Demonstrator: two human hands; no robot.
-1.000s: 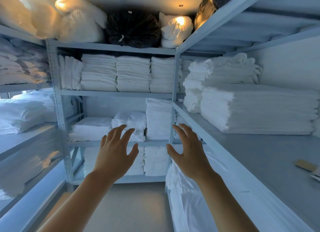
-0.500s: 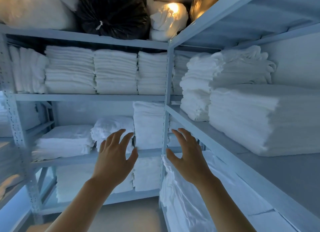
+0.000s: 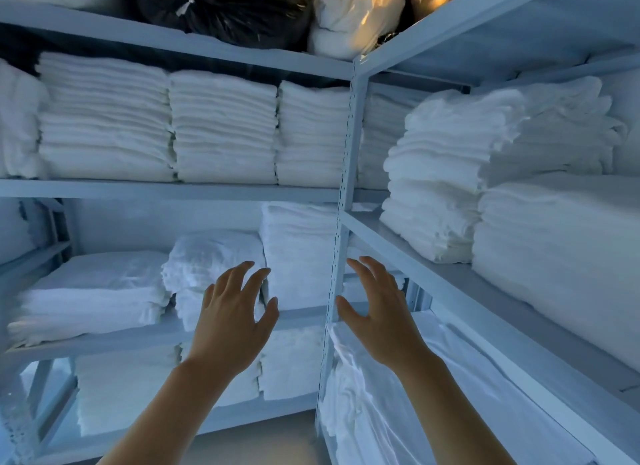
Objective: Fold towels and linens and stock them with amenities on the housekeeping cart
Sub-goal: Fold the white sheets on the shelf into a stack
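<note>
My left hand (image 3: 232, 320) and my right hand (image 3: 379, 317) are both raised with fingers spread, holding nothing. They hover in front of the middle shelf, either side of a tall stack of folded white towels (image 3: 299, 253). A rumpled white pile (image 3: 211, 267) lies just beyond my left hand, and a flat stack of white linen (image 3: 93, 291) sits further left. Neither hand touches any fabric. No cart is in view.
Grey metal shelving with an upright post (image 3: 341, 229) fills the corner. The upper shelf carries several towel stacks (image 3: 221, 128); the right-hand shelf holds more stacks (image 3: 443, 173) and folded sheets (image 3: 561, 249). A black bag (image 3: 225, 3) and a white bag (image 3: 349, 17) sit on top.
The view has come closer to the shelves and shifted towards the corner. Both hands stay spread and have reached nearer the tall towel stack on the middle shelf.
</note>
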